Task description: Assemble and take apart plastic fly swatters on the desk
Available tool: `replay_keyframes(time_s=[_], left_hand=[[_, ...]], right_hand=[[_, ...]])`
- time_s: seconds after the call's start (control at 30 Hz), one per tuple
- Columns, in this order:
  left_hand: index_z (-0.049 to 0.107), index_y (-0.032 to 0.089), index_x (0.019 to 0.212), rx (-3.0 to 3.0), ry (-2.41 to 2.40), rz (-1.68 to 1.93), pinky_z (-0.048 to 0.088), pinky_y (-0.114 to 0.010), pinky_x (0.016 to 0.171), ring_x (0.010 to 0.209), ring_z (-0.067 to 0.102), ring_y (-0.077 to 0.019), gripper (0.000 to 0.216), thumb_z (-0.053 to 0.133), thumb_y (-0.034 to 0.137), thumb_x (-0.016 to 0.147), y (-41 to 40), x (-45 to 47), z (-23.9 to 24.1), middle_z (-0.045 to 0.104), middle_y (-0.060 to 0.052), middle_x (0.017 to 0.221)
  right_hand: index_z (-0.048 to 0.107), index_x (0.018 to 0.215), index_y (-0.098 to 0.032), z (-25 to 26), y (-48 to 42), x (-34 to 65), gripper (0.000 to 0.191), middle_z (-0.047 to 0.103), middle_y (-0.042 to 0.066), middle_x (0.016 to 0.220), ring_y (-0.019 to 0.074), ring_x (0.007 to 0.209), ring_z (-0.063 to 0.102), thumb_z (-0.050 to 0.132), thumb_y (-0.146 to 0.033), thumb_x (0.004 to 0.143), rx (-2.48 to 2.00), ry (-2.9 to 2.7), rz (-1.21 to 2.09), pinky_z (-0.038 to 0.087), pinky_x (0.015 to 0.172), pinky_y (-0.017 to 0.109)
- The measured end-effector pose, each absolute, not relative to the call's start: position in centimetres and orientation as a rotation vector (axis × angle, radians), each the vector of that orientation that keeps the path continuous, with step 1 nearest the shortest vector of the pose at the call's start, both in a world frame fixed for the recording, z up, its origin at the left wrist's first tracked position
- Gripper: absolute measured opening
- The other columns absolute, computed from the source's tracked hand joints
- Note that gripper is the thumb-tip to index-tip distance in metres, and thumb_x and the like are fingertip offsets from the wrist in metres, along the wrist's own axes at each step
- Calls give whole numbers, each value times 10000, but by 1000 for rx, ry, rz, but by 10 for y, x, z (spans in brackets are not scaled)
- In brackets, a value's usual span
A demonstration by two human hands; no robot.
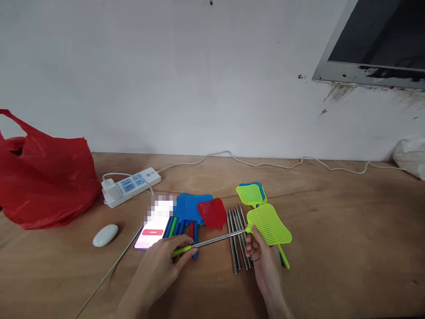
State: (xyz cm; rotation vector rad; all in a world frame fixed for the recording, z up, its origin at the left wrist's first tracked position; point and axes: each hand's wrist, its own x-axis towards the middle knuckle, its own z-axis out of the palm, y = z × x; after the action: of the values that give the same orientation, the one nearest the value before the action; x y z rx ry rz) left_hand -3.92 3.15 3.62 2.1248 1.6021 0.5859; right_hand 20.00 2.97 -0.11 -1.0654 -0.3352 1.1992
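Observation:
My left hand (162,266) pinches the green handle end of a thin metal rod (215,240) that runs right to a green fly-swatter head (269,224). My right hand (262,259) is closed at the neck of that green head, where rod and head meet. Just beneath lie several loose metal rods (237,239) side by side on the wooden table (348,248). To the left sits a pile of blue swatters (191,208) with coloured handles and a red swatter head (212,212). Another green head over a blue one (251,194) lies behind.
A phone (153,230) with a lit screen lies left of the pile. A white oval object (105,235), a white power strip (131,186) with its cable, and a red plastic bag (43,177) stand at the left. A long thin rod (106,274) lies diagonally near the front.

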Motion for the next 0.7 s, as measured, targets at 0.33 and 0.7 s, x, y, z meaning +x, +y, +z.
replay_keyframes(time_s=[0.33,0.7], left_hand=[[728,258,896,2076,1524,543,491,-279,686,802,707,-236,245,559,434,919,28,-44,36,771,-18,894],[729,256,1144,2153,1581,548,526,-403,874,1025,689,-302,330,511,347,913,23,-41,21,747,-72,1139]], right_hand=[[675,828,-171,2,30,204,386,662,-2,610,109,481,535,853,-459,644,-1037,-356,1198,450,411,202],[669,826,-164,0,29,206,366,655,-4,586,103,453,531,836,-454,678,-1024,-329,1199,440,400,201]])
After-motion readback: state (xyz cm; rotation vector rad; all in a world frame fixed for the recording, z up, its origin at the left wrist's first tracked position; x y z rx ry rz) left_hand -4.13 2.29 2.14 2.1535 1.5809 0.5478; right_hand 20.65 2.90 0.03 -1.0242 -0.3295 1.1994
